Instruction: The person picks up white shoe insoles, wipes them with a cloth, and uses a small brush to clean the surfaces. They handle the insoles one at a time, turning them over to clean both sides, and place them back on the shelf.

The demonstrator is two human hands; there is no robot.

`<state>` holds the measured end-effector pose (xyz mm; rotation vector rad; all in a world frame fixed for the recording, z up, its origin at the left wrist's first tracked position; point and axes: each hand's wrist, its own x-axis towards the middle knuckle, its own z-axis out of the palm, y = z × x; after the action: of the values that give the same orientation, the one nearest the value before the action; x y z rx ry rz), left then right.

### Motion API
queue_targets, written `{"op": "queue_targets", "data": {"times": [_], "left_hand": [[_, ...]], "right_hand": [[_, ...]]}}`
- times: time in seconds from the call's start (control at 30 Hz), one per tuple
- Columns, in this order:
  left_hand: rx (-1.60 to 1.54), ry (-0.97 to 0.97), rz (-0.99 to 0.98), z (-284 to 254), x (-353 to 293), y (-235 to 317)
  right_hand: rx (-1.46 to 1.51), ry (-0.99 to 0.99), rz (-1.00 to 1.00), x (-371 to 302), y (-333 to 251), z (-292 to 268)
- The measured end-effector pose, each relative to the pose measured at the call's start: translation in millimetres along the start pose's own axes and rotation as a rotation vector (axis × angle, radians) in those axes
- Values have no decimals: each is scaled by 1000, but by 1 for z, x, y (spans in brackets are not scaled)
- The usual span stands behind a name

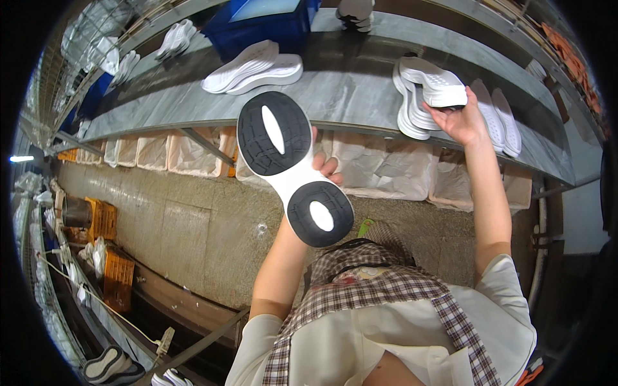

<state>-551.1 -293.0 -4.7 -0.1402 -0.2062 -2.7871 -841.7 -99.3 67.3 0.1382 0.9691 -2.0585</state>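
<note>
Hands (pixel 327 168) (pixel 460 122) w/ soles (pixel 283 183) (pixel 443 80), nr bins (pixel 232 170) w/ liners (pixel 383 164)

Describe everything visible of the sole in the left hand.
This white shoe sole has two black, rubber-looking tread patches, the upper one larger, each grooved around a white oval. Its middle narrows. The left hand holds it at a slant, tread toward the camera, fingers showing at its right edge. In view, its top overlaps the grey bench.
</note>
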Motion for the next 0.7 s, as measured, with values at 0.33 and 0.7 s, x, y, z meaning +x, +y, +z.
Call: {"op": "queue_targets", "data": {"times": [0.33, 0.7], "left_hand": [[-28, -115, -37, 10, -2, 4], [-74, -25, 134, 7, -26, 18]], "right_hand": [[-834, 422, -270, 11, 8, -32], [-723, 164, -781, -51, 61, 3]]}}
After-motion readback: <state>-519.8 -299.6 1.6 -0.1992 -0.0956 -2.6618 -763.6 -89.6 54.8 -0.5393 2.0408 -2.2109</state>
